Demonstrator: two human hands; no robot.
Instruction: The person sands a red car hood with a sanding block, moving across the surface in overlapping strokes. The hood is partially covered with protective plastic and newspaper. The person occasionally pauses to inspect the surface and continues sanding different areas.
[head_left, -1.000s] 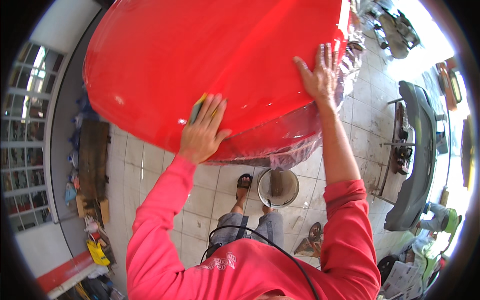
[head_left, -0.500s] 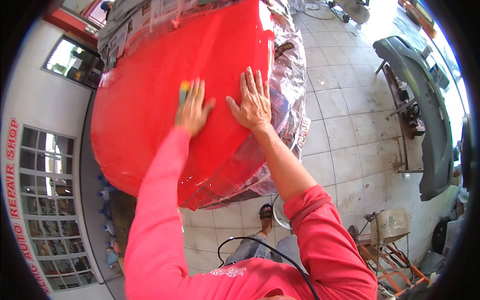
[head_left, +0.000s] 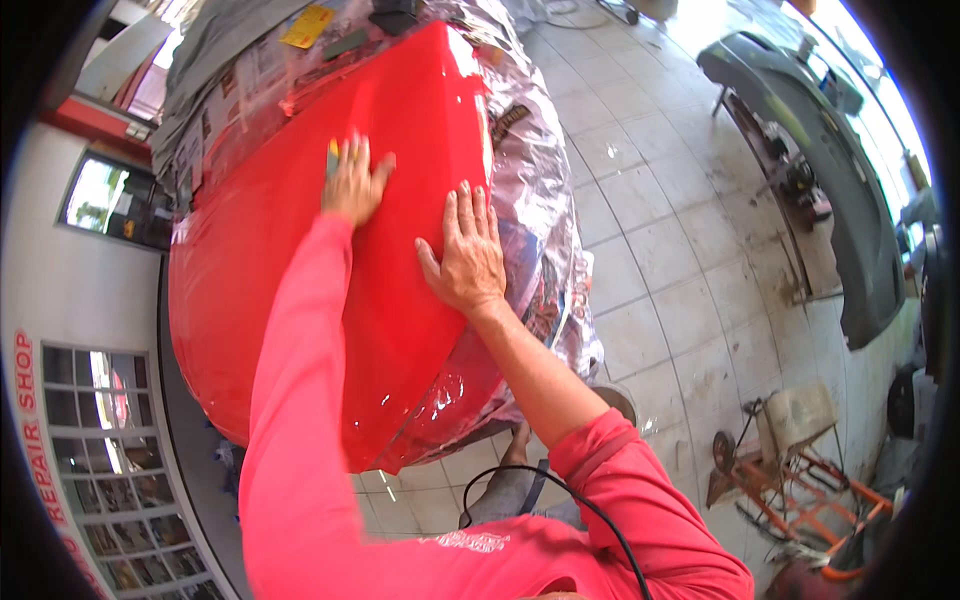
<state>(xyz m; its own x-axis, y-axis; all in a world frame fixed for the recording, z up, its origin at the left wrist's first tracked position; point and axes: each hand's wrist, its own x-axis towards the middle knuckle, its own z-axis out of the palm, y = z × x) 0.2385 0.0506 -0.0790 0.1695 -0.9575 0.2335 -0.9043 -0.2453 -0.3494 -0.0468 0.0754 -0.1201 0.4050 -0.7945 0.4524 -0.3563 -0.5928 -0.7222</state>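
Head: right hand (head_left: 468,262) on hood (head_left: 390,275) near edge, floor (head_left: 660,240) beyond

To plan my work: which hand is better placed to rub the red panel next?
Probably the left hand: it holds a yellow-green pad on the red panel. The right hand rests flat there without one.

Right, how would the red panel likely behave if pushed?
The red panel is probably stiff, showing no visible dip under the flat right hand. Its surface could be slippery, judging by the glossy highlights.
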